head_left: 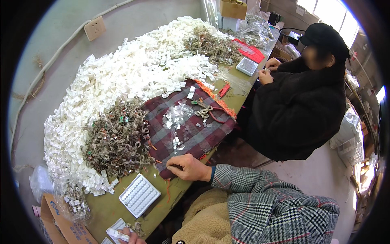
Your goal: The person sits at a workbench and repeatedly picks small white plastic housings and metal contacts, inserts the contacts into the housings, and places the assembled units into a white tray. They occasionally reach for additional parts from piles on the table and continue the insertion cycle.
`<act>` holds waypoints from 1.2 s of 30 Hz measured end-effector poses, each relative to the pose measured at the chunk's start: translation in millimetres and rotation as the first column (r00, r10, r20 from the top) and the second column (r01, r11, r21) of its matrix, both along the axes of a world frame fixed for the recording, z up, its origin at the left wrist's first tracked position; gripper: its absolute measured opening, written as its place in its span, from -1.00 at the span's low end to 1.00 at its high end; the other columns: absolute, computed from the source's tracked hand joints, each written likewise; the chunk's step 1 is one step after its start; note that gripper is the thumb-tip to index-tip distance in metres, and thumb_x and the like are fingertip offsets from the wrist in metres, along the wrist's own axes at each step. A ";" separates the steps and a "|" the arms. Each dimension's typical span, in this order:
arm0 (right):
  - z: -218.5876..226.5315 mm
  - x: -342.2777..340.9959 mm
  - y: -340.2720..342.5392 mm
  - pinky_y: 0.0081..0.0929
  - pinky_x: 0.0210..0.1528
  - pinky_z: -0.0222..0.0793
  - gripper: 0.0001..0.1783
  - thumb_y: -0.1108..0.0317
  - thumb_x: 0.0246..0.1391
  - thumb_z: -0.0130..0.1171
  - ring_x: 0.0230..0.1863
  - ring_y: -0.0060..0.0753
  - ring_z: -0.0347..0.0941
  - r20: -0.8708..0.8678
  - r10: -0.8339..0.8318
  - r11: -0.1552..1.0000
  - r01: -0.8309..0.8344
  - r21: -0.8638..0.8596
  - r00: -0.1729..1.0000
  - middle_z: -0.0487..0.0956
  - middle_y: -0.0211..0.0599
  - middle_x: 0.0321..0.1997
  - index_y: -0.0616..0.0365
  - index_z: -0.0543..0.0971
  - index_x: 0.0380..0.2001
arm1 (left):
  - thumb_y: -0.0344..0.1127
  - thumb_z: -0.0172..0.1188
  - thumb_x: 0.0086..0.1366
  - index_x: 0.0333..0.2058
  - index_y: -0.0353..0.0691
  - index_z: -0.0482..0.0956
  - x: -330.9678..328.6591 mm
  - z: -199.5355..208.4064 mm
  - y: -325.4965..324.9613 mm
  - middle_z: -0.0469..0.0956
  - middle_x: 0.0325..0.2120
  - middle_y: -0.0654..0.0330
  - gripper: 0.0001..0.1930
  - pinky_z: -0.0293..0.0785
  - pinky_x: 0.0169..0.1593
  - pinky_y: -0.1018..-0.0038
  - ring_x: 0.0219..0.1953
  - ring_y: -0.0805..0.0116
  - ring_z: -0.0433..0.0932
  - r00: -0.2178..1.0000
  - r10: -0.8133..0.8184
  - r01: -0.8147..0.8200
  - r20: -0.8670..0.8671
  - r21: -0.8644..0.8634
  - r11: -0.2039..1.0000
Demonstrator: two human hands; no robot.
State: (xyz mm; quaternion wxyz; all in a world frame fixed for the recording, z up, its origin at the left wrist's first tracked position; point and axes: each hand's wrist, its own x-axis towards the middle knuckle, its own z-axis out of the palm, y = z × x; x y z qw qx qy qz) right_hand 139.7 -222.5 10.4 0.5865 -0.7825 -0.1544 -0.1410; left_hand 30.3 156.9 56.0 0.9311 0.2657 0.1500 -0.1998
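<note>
Cloth of maroon-and-grey plaid fabric (191, 135) lies on the olive-green table (158, 211), its near edge by the right hand (187, 167), whose thumb and fingers are pinched together; whether they grip anything cannot be told. Partly cut off below, the left hand (132, 237) is curled beside a white oblong plastic piece (117, 234), its hold unclear. A light pinch over flat cloth should keep the small clear plastic chips (178, 114) apart from the tangled grey-brown heap (115, 140).
</note>
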 end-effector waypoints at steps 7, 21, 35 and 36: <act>2.1 0.1 -2.7 -0.44 -0.43 0.41 -0.88 0.49 0.09 0.27 -0.51 -0.31 0.52 0.054 -0.031 0.999 0.032 -0.014 0.998 0.59 -0.12 -0.46 0.28 0.61 -0.29 | -0.21 -0.03 0.51 0.17 -0.25 0.35 -1.6 11.9 -45.9 0.36 -0.20 0.22 -0.63 0.29 -0.45 0.58 -0.37 0.50 0.35 0.978 0.205 -0.192 0.041 -0.210 0.959; 27.7 -10.6 33.7 -0.57 -0.51 0.33 -0.90 0.50 0.08 0.28 -0.59 -0.60 0.42 -0.191 -0.054 0.989 0.027 -0.143 0.980 0.59 -0.27 -0.52 0.31 0.59 -0.35 | -0.28 0.18 0.39 -0.01 -0.35 0.43 -11.6 7.6 -75.1 0.46 -0.16 0.13 -0.69 0.40 -0.41 0.62 -0.38 0.50 0.35 0.987 0.064 -0.055 0.148 -0.065 0.996; 25.4 50.5 59.4 -0.41 -0.31 0.41 -0.80 0.56 0.02 0.28 -0.37 -0.28 0.48 0.201 -0.038 0.920 0.113 -0.375 0.979 0.50 -0.22 -0.30 0.23 0.61 -0.23 | -0.31 0.13 0.42 -0.03 -0.39 0.44 -21.8 -17.8 -57.1 0.49 -0.21 0.12 -0.73 0.33 -0.37 0.60 -0.38 0.51 0.32 0.997 0.052 -0.044 0.049 -0.144 0.989; 30.5 50.6 54.2 -0.55 -0.31 0.35 -0.82 0.57 0.05 0.28 -0.37 -0.47 0.41 0.112 -0.075 0.961 0.101 -0.256 0.991 0.50 -0.30 -0.29 0.27 0.62 -0.23 | -0.32 0.13 0.42 -0.04 -0.40 0.44 -21.4 -18.0 -57.4 0.50 -0.22 0.12 -0.74 0.34 -0.39 0.60 -0.38 0.50 0.35 0.998 0.058 -0.055 0.021 -0.128 0.990</act>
